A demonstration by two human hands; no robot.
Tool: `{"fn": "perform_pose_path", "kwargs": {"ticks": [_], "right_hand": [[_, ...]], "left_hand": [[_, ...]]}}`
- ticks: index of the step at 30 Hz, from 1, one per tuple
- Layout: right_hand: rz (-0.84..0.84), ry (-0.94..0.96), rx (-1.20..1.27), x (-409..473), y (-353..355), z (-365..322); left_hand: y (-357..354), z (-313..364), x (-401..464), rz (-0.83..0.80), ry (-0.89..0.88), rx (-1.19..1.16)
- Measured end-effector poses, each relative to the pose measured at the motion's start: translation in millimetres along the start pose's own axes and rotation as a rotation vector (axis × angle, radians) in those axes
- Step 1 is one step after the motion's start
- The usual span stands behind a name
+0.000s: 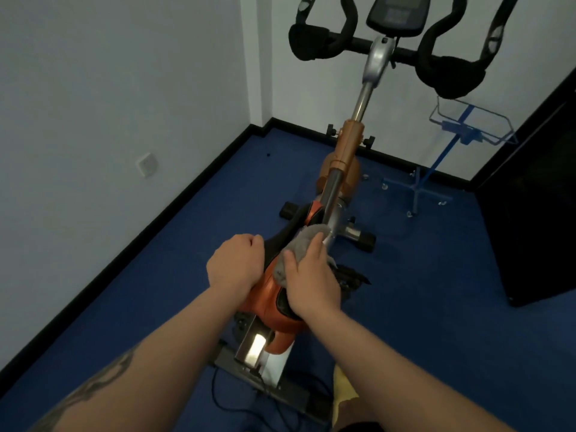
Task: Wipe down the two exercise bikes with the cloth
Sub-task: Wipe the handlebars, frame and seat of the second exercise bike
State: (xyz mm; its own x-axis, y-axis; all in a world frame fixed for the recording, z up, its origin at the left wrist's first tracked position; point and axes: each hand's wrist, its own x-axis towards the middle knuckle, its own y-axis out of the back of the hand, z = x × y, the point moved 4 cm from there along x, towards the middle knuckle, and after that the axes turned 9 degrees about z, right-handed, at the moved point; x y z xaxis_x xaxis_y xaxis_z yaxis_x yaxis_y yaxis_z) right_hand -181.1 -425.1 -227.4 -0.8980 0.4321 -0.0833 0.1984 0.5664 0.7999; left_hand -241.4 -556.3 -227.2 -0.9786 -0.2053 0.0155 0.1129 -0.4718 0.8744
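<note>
The bike (339, 169) is seen from above and behind the saddle, standing on blue carpet (420, 291) near a room corner, its handlebars (436, 57) and console (397, 14) toward the far wall. Only one bike is in view. The grey cloth (304, 244) is bunched on the orange-and-black saddle (274, 300), by the foot of the grey stem. It is pressed down under the right hand (311, 275), whose thumb and fingers are curled over it. The left hand (235, 263) is closed around the saddle's left edge, just beside the cloth. A tattoo is visible on the left forearm. A blue wire stand (448, 141) on castors is placed right of the bike, near a dark door (536, 198). A wall socket (146, 164) is set low on the left wall.
</note>
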Motion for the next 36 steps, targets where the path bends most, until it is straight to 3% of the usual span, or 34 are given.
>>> {"fn": "perform_pose_path", "kwargs": {"ticks": [6, 8, 11, 16, 18, 22, 24, 27, 29, 36], "right_hand": [[-0.023, -0.056, 0.156, 63.6, -8.7, -3.5], [0.001, 0.023, 0.194, 85.7, -7.8, -4.3], [0.007, 0.328, 0.085, 112.7, 2.1, -1.8], [-0.146, 0.847, -0.191, 104.5, 7.7, -17.2], [-0.269, 1.047, -0.187, 74.6, 0.1, -25.4], [-0.539, 1.231, -0.124, 88.8, 11.0, -22.8], [-0.535, 1.209, -0.135, 119.8, 17.9, -16.0], [-0.409, 1.027, -0.217, 142.0, 18.9, -17.0], [-0.341, 1.045, -0.261, 123.1, 6.8, -29.0], [-0.618, 1.274, -0.112, 48.4, -11.0, -49.2]], "left_hand": [[1.6, -1.8, -3.1, 0.044, 0.035, 0.027], [4.1, -1.5, -5.4, 0.056, 0.073, -0.006], [10.5, -1.1, -10.0, 0.119, 0.159, -0.113], [22.3, -0.1, -24.9, 0.389, 0.298, -0.172], [24.0, -1.5, -31.7, 0.460, 0.342, -0.188], [9.6, 2.2, -54.6, 0.483, 0.401, -0.222], [1.6, 7.9, -69.0, 0.560, 0.398, -0.270], [-3.1, 1.9, -80.8, 0.662, 0.606, -0.518], [-4.2, -3.8, -80.1, 0.656, 0.721, -0.604], [-3.3, -9.0, -76.2, 0.666, 0.667, -0.660]]}}
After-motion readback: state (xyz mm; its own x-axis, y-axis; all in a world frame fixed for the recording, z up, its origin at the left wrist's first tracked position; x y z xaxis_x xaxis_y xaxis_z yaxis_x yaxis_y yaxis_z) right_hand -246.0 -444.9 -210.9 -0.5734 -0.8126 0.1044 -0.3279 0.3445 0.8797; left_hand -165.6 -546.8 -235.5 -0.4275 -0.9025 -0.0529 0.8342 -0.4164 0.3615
